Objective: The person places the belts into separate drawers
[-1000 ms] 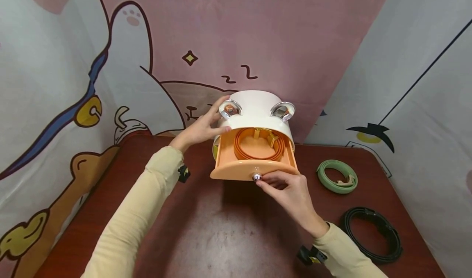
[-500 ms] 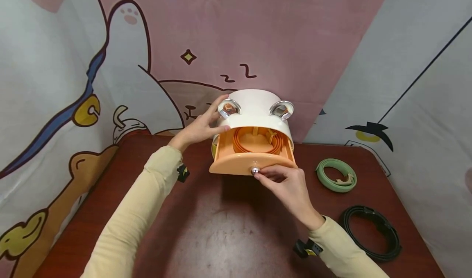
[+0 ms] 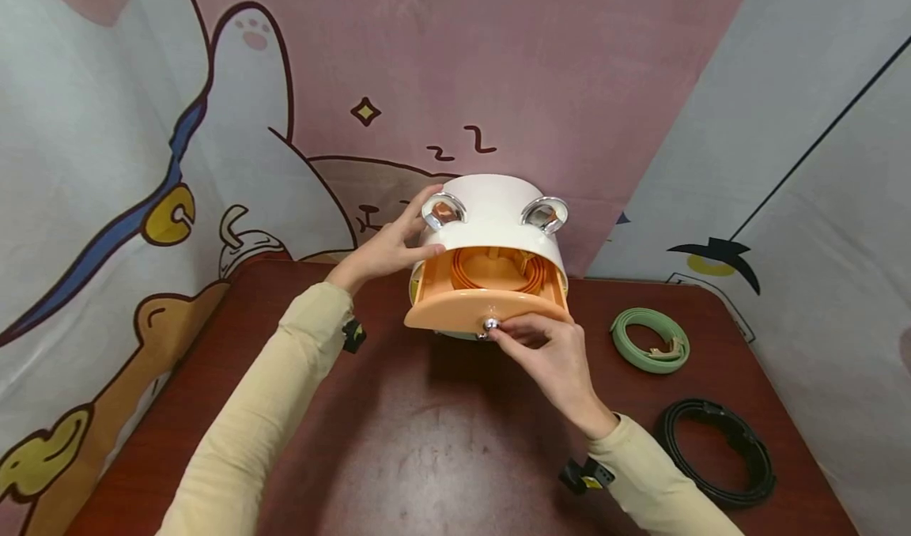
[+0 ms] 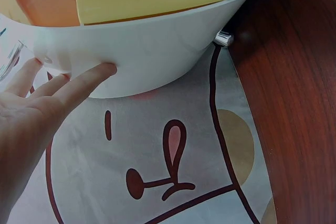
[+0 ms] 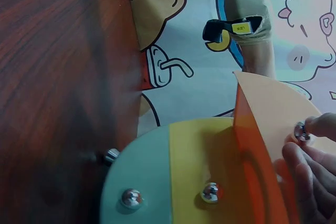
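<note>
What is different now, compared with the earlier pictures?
The light-orange, curved-front drawer slid a little into the white rounded cabinet; the right hand, pinching its round silver knob, moved with it. The left hand stayed on the cabinet; the coiled green belt and coiled black belt stayed too.

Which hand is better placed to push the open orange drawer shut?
The right hand, likely: it pinches the round silver knob on the orange drawer, while the left hand rests against the rounded white cabinet.
</note>
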### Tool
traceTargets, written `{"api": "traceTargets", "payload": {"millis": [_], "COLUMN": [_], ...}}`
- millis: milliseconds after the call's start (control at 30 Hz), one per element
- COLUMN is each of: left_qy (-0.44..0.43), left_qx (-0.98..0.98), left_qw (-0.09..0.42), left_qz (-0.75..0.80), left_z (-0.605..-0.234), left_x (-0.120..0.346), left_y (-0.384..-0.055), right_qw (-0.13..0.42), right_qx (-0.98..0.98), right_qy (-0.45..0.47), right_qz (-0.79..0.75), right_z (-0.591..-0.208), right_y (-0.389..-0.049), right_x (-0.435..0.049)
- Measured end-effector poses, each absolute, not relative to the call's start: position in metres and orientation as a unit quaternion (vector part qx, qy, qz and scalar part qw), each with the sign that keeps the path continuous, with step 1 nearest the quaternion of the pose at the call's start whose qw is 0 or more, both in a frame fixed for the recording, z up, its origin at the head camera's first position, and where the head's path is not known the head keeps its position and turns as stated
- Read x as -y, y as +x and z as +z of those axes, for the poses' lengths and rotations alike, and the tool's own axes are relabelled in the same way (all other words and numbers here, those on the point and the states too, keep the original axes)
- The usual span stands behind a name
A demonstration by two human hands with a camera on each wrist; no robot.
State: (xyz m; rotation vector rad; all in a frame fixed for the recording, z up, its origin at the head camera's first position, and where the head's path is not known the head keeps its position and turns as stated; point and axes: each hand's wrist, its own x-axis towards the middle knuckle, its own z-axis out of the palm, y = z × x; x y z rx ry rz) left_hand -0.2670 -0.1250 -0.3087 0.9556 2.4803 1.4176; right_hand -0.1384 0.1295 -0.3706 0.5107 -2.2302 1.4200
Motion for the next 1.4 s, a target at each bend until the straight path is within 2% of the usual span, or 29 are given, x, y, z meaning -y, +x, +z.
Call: {"api": "traceTargets", "payload": {"millis": [133,367,1133,1400], "left_qy": [0.321,0.319,0.314,0.305], "left_qx": [-0.817,-0.818,-0.821,-0.831], "left_qw": [0.063,0.063,0.063,0.060], "left_qz": [0.476,0.474,0.473,0.461], "left_z": [-0.323,-0.323,-0.323,-0.323], "left_x": [0.127,0.128,0.130,0.130], "left_y": [-0.280,-0.282,-0.280,-0.280], "right_qw": [0.236,0.273,0.267,0.268], "right_qx": [0.795,0.777,0.791,0.788], "right_qy": [0.187,0.208,0.177,0.169], "right_qz": [0.526,0.527,0.521,0.527], "right_z": [-0.360,-0.356,-0.345,-0.366], "right_y": [-0.130,-0.129,-0.140,-0.160], "right_x": [-0.123,-0.118,-0.114,-0.120]}}
